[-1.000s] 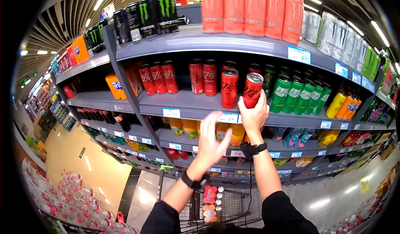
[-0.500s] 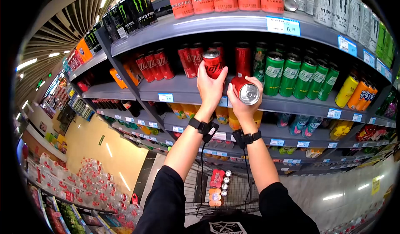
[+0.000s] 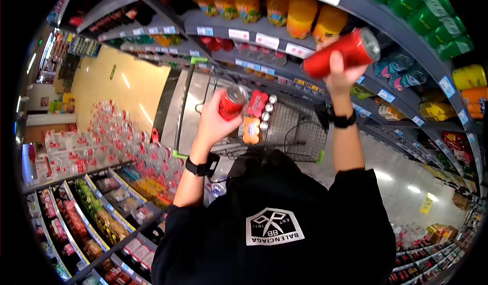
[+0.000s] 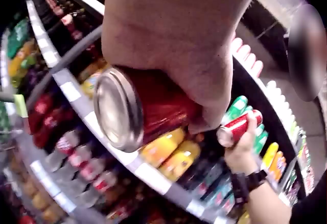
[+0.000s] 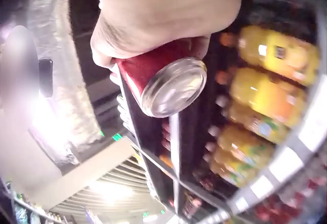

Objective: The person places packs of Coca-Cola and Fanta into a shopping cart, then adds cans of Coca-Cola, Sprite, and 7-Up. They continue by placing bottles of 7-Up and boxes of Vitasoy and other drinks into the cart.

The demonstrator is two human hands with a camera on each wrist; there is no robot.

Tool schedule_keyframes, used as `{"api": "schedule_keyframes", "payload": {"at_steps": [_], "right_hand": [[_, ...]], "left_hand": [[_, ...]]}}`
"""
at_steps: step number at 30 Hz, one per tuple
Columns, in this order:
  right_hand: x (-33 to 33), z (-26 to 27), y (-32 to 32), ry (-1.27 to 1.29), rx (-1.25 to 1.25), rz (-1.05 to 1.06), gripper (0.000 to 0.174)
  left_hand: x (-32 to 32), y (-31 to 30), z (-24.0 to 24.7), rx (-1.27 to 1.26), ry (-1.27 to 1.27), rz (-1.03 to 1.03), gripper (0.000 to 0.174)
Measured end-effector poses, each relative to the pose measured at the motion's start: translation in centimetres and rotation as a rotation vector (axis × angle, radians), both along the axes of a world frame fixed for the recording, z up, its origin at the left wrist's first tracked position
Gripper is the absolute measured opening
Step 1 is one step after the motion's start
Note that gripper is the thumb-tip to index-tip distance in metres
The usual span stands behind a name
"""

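Note:
My left hand (image 3: 212,122) grips a red soda can (image 3: 234,102) over the left part of a shopping cart (image 3: 300,117). In the left wrist view that can (image 4: 158,106) shows its silver end, with the fingers wrapped about its side. My right hand (image 3: 339,74) holds a second red soda can (image 3: 340,54), tilted sideways, in front of the lower shelves. The right wrist view shows the silver end of this can (image 5: 176,86) below the palm. Inside the cart lie a red pack of cans (image 3: 257,103), an orange pack (image 3: 251,130) and several silver-topped cans (image 3: 265,116).
Shelves of orange drink bottles (image 3: 302,16) and green cans (image 3: 419,10) stand ahead. The cart's green-ended handle (image 3: 184,107) is at left. Stacked clear bottles (image 3: 117,122) and a produce display (image 3: 91,203) lie to the left and behind.
Both hands have come away from the can shelf, each carrying a red can. The left has moved down-left over the cart, the right further right. The head view has tilted down.

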State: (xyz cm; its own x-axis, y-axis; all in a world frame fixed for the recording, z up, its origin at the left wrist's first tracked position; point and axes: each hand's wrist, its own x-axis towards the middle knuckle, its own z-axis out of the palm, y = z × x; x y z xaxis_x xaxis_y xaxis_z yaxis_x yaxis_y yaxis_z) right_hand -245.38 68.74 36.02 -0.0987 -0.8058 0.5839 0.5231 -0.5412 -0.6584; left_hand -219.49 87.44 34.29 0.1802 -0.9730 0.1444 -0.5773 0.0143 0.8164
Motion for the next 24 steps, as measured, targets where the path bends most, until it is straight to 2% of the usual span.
{"api": "schedule_keyframes", "payload": {"at_steps": [1, 3, 5, 7, 8, 10, 11, 13, 14, 16, 18, 20, 21, 23, 24], "right_hand": [[-0.9, -3.9, 2.2, 0.079, 0.143, 0.065, 0.053], [-1.9, -10.7, 6.5, 0.349, 0.347, 0.007, 0.053], [-2.8, -16.8, 10.6, 0.567, 0.591, 0.101, 0.049], [-3.2, -20.4, 14.0, 0.746, 0.808, 0.229, 0.044], [-3.3, -22.1, 15.1, 0.885, 0.71, 0.21, 0.044], [-3.5, -25.8, 17.3, 1.144, 0.467, 0.111, 0.048], [-3.8, -27.7, 18.1, 1.258, 0.4, 0.15, 0.054], [-2.9, -28.7, 18.8, 1.346, 0.61, 0.333, 0.057], [-2.3, -29.3, 18.9, 1.346, 0.62, 0.336, 0.057], [-0.7, -31.5, 19.1, 1.55, 0.641, 0.313, 0.051], [0.5, -34.7, 19.5, 1.526, 0.659, 0.29, 0.05], [0.9, -41.6, 21.0, 1.483, 0.718, 0.242, 0.05], [1.4, -42.8, 20.9, 1.477, 0.725, 0.244, 0.05], [2.9, -44.5, 21.3, 1.405, 1.003, 0.22, 0.053], [3.8, -45.3, 21.0, 1.42, 1.087, 0.167, 0.063]], "left_hand": [[0.7, 2.4, -2.5, 0.142, -0.04, -0.014, 0.059], [2.1, 7.3, -6.6, 0.382, -0.066, -0.004, 0.062], [2.7, 11.1, -8.3, 0.577, -0.158, -0.03, 0.061], [3.2, 14.1, -9.9, 0.756, -0.184, -0.031, 0.063], [3.9, 16.2, -12.3, 0.721, -0.284, -0.079, 0.067], [3.7, 17.2, -11.9, 0.837, -0.307, -0.119, 0.068], [3.8, 18.0, -12.5, 0.86, -0.305, -0.136, 0.067], [3.7, 19.1, -13.7, 0.873, -0.285, -0.148, 0.066], [3.8, 19.6, -14.6, 0.914, -0.266, -0.166, 0.066], [3.6, 19.5, -14.8, 0.982, -0.233, -0.182, 0.064], [3.4, 19.9, -15.4, 1.002, -0.244, -0.197, 0.063], [4.2, 21.6, -17.4, 1.011, -0.193, -0.246, 0.055], [4.4, 21.8, -17.7, 1.017, -0.198, -0.249, 0.055], [4.5, 22.5, -18.2, 1.147, -0.134, -0.228, 0.051], [5.1, 23.0, -18.5, 1.139, -0.112, -0.235, 0.05]]}}
